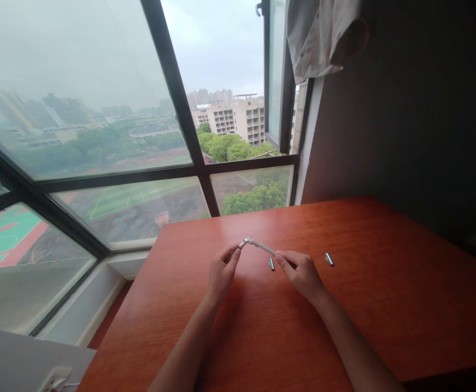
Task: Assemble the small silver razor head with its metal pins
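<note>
In the head view, the left hand (221,272) and right hand (302,273), fingertips pinched closed, grip opposite ends of a slender, angled silver-grey object (263,247) above the glossy reddish-brown wooden table (148,326). Two small green-and-silver bars (271,264) lie near the right hand.

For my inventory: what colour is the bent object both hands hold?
The bent object is silvery grey (head view).

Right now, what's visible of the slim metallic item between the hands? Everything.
The slim metallic item looks silvery-grey: two thin arms meeting at a shiny bend, which points away from the wearer. One jointed piece or two, I can't tell. The left hand pinches one end, the right hand the other; it appears held above the reddish-brown desk.
</note>
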`<state>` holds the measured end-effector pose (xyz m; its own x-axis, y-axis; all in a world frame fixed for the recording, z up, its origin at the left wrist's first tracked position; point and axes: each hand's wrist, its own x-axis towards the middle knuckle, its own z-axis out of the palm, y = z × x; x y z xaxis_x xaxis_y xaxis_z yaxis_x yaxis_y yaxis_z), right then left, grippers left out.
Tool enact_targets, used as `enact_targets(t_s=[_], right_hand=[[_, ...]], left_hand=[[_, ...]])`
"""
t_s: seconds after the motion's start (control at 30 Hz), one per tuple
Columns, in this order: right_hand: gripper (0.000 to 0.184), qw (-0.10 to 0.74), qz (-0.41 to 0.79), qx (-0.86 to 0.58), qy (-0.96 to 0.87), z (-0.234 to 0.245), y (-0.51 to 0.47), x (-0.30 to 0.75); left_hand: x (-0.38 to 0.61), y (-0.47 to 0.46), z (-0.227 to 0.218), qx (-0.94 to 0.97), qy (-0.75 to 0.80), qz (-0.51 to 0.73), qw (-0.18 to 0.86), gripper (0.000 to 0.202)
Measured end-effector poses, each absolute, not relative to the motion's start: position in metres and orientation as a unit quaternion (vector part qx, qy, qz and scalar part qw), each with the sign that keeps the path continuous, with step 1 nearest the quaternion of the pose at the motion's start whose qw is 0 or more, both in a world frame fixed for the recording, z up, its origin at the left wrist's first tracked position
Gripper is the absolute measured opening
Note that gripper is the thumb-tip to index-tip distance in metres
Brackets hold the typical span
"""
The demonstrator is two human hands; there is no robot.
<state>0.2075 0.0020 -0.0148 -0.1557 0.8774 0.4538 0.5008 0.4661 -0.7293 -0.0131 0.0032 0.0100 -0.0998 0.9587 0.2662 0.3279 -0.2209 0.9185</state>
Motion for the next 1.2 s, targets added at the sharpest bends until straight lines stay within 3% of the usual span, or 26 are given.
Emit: enact_targets(t_s=[1.2], right_hand=[[0.033, 0.453, 0.213, -0.479, -0.721, -0.0138, 0.0024, 0.2072]], left_hand=[[-0.0126, 0.0032, 0.0066, 0.612, 0.53, 0.48, 0.339, 0.034]])
